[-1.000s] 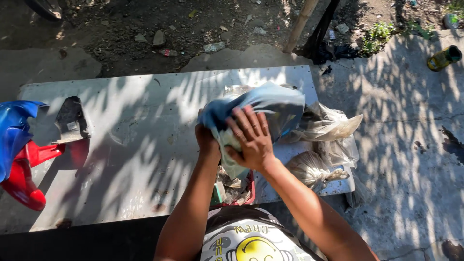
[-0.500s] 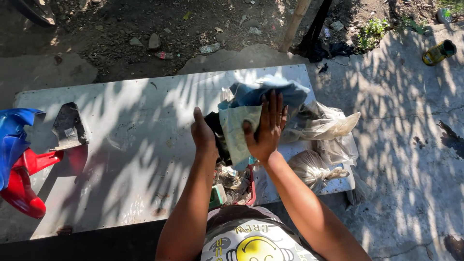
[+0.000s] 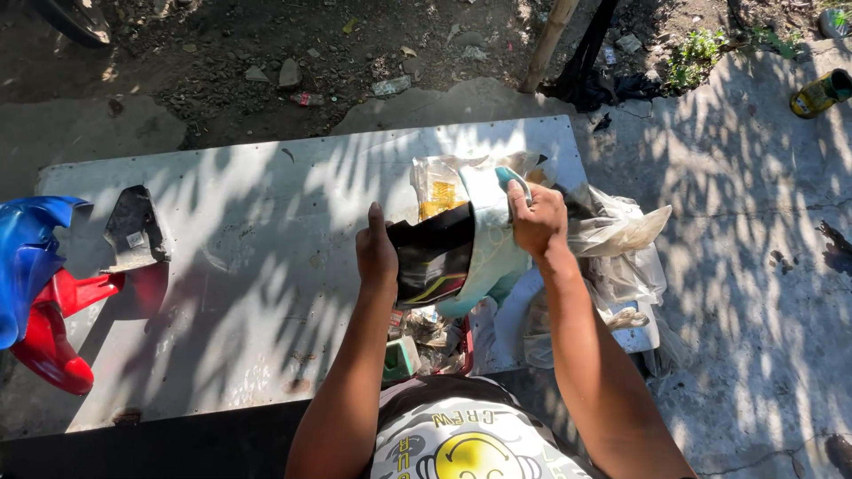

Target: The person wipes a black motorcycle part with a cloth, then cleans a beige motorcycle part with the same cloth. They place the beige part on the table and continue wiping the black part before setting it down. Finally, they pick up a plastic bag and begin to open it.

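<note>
I hold a curved plastic panel (image 3: 470,248), pale blue on its outside and black with coloured stripes inside, upright over the right part of a white metal table (image 3: 266,266). My right hand (image 3: 537,217) grips its upper right edge. My left hand (image 3: 377,253) presses against its black left side, thumb up. Behind the panel lie clear plastic bags (image 3: 612,235), one with something yellow inside.
A blue and red plastic fairing (image 3: 40,284) and a dark grey piece (image 3: 133,231) lie at the table's left end. Small scraps (image 3: 417,341) sit at the table's near edge. Dirt, stones, a wooden pole (image 3: 550,40) and a yellow can (image 3: 821,93) lie beyond.
The panel has been turned from blue side up to upright, with its black inside now showing. My left hand has moved from under it to its left side.
</note>
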